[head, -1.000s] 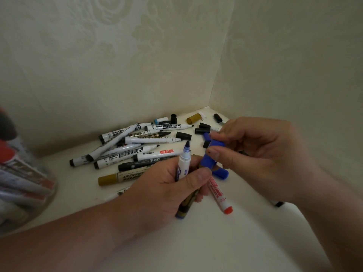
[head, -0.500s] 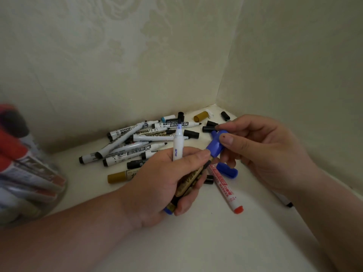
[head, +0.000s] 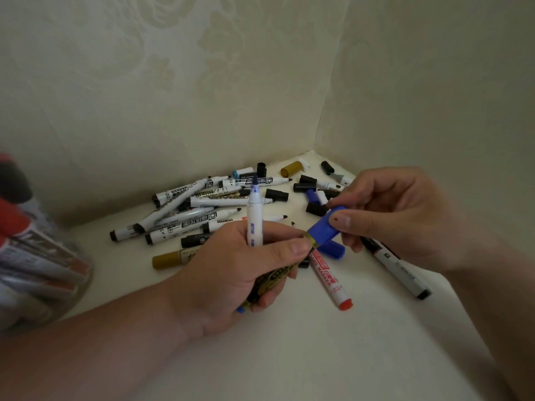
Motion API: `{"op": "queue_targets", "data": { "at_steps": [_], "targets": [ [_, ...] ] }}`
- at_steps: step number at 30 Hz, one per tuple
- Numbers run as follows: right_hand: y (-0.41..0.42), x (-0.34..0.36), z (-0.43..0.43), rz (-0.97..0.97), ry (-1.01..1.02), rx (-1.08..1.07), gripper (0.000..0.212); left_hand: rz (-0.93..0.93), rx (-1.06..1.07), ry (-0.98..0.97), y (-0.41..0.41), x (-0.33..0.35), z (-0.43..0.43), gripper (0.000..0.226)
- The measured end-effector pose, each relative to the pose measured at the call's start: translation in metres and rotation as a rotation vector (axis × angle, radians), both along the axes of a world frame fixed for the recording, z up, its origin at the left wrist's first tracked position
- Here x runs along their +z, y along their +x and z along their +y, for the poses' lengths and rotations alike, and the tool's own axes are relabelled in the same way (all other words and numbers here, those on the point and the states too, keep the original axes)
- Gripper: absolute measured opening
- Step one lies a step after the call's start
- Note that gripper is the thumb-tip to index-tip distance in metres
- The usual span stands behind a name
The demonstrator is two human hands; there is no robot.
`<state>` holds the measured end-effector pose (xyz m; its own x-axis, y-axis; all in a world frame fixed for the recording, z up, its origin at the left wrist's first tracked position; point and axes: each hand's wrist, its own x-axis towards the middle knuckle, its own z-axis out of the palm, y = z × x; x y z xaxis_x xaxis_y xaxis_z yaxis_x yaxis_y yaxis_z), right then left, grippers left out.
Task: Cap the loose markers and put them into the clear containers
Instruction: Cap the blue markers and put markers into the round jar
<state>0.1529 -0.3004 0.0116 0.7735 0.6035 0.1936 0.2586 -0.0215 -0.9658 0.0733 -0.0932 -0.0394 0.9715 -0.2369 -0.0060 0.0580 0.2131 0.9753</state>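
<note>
Blue cap (head: 322, 233): pinched by right hand (head: 399, 215), against gold marker (head: 275, 277) tip.
Left hand (head: 231, 273): curled round gold marker and upright blue-tipped marker (head: 254, 218).
Loose markers (head: 197, 215): heaped in the far corner of the worktop (head: 318, 357).
Clear container (head: 43, 256): worktop's left edge, red-capped markers inside.

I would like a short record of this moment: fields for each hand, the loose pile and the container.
left hand: grips upright white plastic marker with bare blue tip, plus black-and-gold marker
right hand: pinches blue plastic cap, not on the blue tip
pile: loose markers and caps lie in the corner
container: clear round container at left edge, markers inside, blurred
</note>
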Motion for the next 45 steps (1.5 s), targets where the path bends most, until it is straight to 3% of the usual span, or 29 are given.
{"op": "queue_targets", "data": {
  "at_steps": [9,16,19,23,28,33,37,42,45],
  "targets": [
    [-0.011,0.01,0.005,0.021,-0.142,-0.039,0.034,-0.047,0.059,0.101,-0.005,0.001,-0.002,0.013],
    [-0.012,0.0,0.011,-0.107,-0.006,-0.078,0.026,0.007,-0.008,-0.009,0.001,0.006,-0.002,0.026],
    [-0.007,-0.003,0.01,-0.043,0.067,-0.038,0.014,0.042,-0.038,-0.084,0.003,0.005,0.0,0.041],
    [0.0,-0.008,0.004,0.038,0.089,0.033,0.037,0.066,-0.06,-0.116,0.003,0.004,-0.001,0.034],
    [0.001,-0.013,0.006,0.047,0.146,0.046,0.034,0.132,-0.076,-0.163,0.005,0.003,-0.002,0.041],
    [0.001,-0.012,0.006,0.044,0.102,0.079,0.041,0.111,-0.018,-0.044,0.004,-0.002,-0.003,0.023],
    [-0.003,-0.013,0.007,-0.014,0.062,0.077,0.049,0.001,0.063,0.221,-0.002,0.006,-0.002,0.034],
    [-0.008,-0.015,0.013,-0.045,0.084,0.043,0.057,0.041,0.121,0.16,-0.004,0.014,-0.007,0.032],
    [-0.004,-0.008,0.012,-0.002,0.155,-0.037,0.065,0.049,0.085,0.214,-0.006,0.017,-0.007,0.017]
  ]
}}
